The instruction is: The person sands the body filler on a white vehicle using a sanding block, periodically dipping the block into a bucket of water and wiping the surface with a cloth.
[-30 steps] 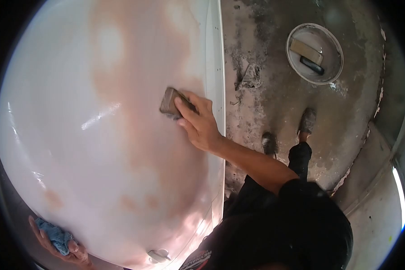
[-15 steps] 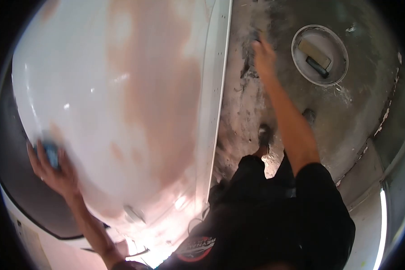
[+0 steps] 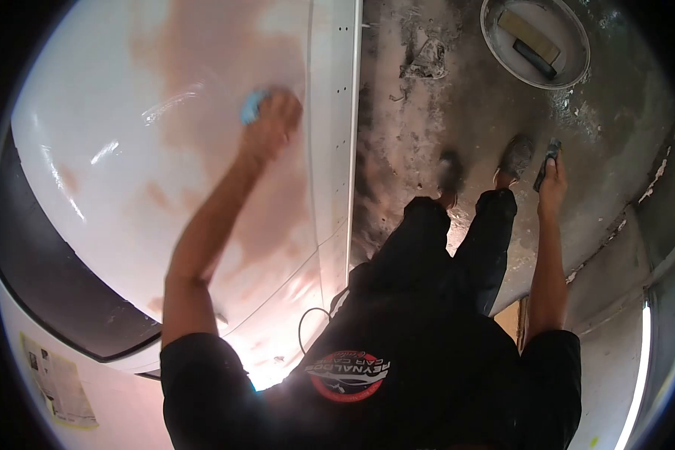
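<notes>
My left hand (image 3: 274,124) presses a light blue cloth or sponge (image 3: 255,107) against the white car panel (image 3: 112,97), close to its right edge. Motion blurs this hand, and its fingers are closed round the blue piece. Wide brownish-pink patches (image 3: 195,60) show on the paintwork around it. Off to the right, away from the panel, my right hand (image 3: 553,180) holds a dark, narrow block (image 3: 549,161) low over the floor. That block resembles a sanding block, though its face is hidden.
A round tub (image 3: 490,52) on the wet, stained floor (image 3: 487,105) holds a tan block (image 3: 529,36) and a dark one (image 3: 535,58). A crumpled scrap (image 3: 427,60) lies near the car. My feet stand beside it. Dark window glass (image 3: 60,262) borders the panel at left.
My left hand has swept the blue piece from the panel's far left to near its right edge. My right hand has drawn back from above the floor scrap, toward the right.
</notes>
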Tool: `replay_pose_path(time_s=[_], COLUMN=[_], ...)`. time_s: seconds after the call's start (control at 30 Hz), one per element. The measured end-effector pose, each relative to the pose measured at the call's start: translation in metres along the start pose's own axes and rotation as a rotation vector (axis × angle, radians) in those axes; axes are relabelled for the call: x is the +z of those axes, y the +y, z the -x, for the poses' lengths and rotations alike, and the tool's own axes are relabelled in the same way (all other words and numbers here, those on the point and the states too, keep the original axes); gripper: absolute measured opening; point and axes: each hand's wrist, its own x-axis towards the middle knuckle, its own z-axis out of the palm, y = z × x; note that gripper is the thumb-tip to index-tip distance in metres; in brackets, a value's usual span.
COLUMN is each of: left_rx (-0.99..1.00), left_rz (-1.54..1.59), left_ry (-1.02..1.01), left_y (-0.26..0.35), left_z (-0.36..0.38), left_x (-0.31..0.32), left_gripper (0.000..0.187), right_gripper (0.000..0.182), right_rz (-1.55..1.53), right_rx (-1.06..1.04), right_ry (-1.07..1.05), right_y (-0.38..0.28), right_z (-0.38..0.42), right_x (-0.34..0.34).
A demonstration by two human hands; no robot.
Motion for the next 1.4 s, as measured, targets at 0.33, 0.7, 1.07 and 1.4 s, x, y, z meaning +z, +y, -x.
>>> replay_pose_path(time_s=[0.33,0.7,1.07,1.4], left_rx=[0.403,-0.417,-0.276,-0.320], left_rz=[0.122,1.440,1.854,2.619], left_ry=[-0.170,0.151,0.331,-0.039], left_y=[0.161,0.118,0.101,0.125], left_z=[0.133,-0.165,-0.314,-0.363], left_x=[0.082,0.025,-0.125,-0.131], left_gripper=[0.039,0.058,0.051,0.052], right_gripper=[0.045,0.041,0.033,0.046], right_rz=[-0.065,-0.531,-0.865,-0.639], right_rx=[0.087,0.342,0.356,0.413], right_ry=[-0.010,-0.121,-0.109,-0.210], right_y=[-0.009,-0.165,-0.237,-0.208], right_z=[0.024,0.006,-0.019,-0.085], right_x=[-0.022,-0.006,0.065,0.066])
